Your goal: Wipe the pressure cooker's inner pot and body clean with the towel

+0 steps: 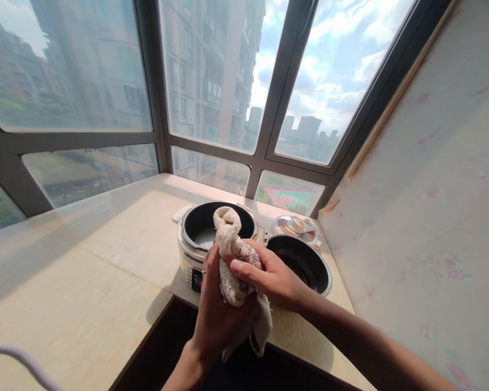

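Note:
A light, rough cloth (229,239) is bunched and twisted between my two hands, with a loose end hanging below them. My left hand (215,315) is closed around its left side and underside. From the right, my right hand (269,271) grips the same cloth, thumb lying across the front. Just behind the hands stands a white electric cooker (186,252) without its lid, its dark inside showing. Part of its front is hidden by the cloth and my left hand. To its right is a black inner pot (324,266), partly covered by my right hand and forearm.
A cooker lid (295,225) lies behind the black pot. The pale stone counter (85,288) ends at a dark gap (167,336) below my hands. Framed windows (212,70) rise behind, a patterned wall (424,217) stands right, and a white cord (20,355) lies lower left.

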{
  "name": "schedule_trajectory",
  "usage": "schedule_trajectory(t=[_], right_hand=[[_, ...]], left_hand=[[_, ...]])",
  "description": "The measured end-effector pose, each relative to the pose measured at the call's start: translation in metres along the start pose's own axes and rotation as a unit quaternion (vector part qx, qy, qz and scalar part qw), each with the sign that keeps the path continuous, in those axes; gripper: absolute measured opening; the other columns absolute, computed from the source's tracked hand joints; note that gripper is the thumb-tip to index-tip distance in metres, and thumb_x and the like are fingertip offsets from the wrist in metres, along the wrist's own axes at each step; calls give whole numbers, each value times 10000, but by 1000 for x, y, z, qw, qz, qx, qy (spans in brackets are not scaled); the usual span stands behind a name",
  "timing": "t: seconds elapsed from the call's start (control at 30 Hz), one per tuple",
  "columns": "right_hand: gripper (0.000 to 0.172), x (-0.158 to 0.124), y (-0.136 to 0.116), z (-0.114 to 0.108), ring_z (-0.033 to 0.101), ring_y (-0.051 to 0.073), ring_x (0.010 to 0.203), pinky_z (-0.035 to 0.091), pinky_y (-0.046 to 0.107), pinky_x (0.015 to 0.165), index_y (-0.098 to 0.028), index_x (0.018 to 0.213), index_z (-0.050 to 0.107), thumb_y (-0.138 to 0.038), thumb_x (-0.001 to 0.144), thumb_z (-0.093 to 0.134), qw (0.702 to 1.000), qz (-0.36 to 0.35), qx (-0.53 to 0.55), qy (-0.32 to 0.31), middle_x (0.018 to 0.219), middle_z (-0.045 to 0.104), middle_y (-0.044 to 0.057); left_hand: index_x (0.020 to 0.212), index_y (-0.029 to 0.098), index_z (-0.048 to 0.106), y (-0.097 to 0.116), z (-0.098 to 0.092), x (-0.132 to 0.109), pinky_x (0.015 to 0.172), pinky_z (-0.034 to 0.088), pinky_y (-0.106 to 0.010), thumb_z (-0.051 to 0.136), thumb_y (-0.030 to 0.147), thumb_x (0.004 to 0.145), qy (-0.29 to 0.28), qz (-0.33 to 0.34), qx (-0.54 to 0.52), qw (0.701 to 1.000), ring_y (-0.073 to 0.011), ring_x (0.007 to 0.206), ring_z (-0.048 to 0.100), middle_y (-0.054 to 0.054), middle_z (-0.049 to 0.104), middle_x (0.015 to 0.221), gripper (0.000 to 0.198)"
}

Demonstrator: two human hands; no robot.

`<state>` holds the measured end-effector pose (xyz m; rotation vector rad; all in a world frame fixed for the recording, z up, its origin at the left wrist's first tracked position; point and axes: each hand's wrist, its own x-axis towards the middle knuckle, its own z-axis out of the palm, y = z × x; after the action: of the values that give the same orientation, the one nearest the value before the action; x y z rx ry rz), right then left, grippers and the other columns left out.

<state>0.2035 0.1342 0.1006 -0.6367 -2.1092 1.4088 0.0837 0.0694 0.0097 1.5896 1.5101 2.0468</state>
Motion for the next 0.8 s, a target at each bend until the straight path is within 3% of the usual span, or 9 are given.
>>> schedule_trajectory(t=[0.07, 0.13, 0.23, 0.3, 0.4, 0.47, 0.57, 0.67, 0.8], right_hand=[[375, 1, -3, 0, 638, 204, 971, 496, 315, 874, -173, 1201, 645, -462, 963, 620, 995, -41, -81, -36, 1067, 692, 48], [374, 2, -4, -2, 655, 233, 989, 499, 348, 894, -158, 1149, 674, -482, 977, 605, 972, -116, -200, -48, 1071, 711, 74], [423, 7, 4, -11, 649, 271, 1138, 486, 384, 988, -144, 1207, 680, -495, 1004, 562, 906, -227, -357, -12, 1237, 698, 131], [430, 14, 16, -24, 650, 253, 1171, 499, 367, 997, -136, 1269, 659, -464, 1037, 505, 880, -247, -405, 16, 1290, 682, 144], [425, 30, 39, -52, 661, 252, 1158, 519, 383, 991, -136, 1280, 654, -444, 1049, 473, 869, -207, -447, 51, 1265, 696, 140], [435, 44, 57, -73, 656, 277, 1168, 518, 426, 1000, -148, 1283, 653, -463, 1037, 481, 867, -150, -469, 77, 1258, 696, 141], [462, 67, 86, -96, 638, 298, 1199, 494, 470, 1039, -150, 1287, 645, -481, 1009, 481, 881, -88, -453, 105, 1279, 680, 157], [526, 88, 112, -102, 604, 317, 1246, 456, 510, 1069, -144, 1302, 622, -526, 967, 484, 903, -38, -405, 139, 1322, 648, 182], [587, 108, 133, -87, 594, 308, 1245, 458, 486, 1050, -119, 1291, 605, -570, 947, 454, 933, -17, -321, 163, 1309, 641, 195]], left_hand=[[1534, 266, 349, -1, -8, -1, 1043, 529, -498, 769, 293, 786, 13, 13, 1, 1000, -324, 1280, 590, -152, 546, 1419, 857], [1482, 267, 418, -4, -17, -2, 1005, 550, -497, 767, 320, 783, 31, 28, 22, 999, -313, 1218, 622, -134, 585, 1356, 783], [1302, 234, 551, -11, -33, 1, 935, 578, -492, 785, 356, 734, 83, 10, 64, 994, -299, 1066, 674, -102, 658, 1189, 627], [1150, 203, 603, -20, -47, 6, 844, 604, -454, 822, 364, 659, 152, -26, 87, 984, -282, 930, 692, -75, 689, 1044, 561], [1060, 177, 629, -37, -70, 19, 843, 596, -430, 825, 356, 614, 246, -83, 118, 958, -283, 918, 690, -75, 699, 1001, 519], [1121, 175, 642, -48, -86, 29, 941, 562, -449, 810, 332, 631, 288, -118, 131, 941, -300, 1021, 679, -84, 696, 1088, 541], [1189, 182, 654, -62, -104, 42, 914, 572, -445, 808, 309, 624, 337, -169, 110, 920, -307, 1017, 684, -67, 698, 1110, 599], [1195, 187, 658, -67, -112, 55, 900, 579, -429, 787, 290, 666, 321, -205, 108, 918, -300, 1022, 683, -49, 700, 1107, 554], [1203, 176, 645, -71, -115, 76, 880, 584, -409, 780, 296, 715, 281, -210, 112, 930, -297, 1030, 679, -45, 699, 1103, 521]])
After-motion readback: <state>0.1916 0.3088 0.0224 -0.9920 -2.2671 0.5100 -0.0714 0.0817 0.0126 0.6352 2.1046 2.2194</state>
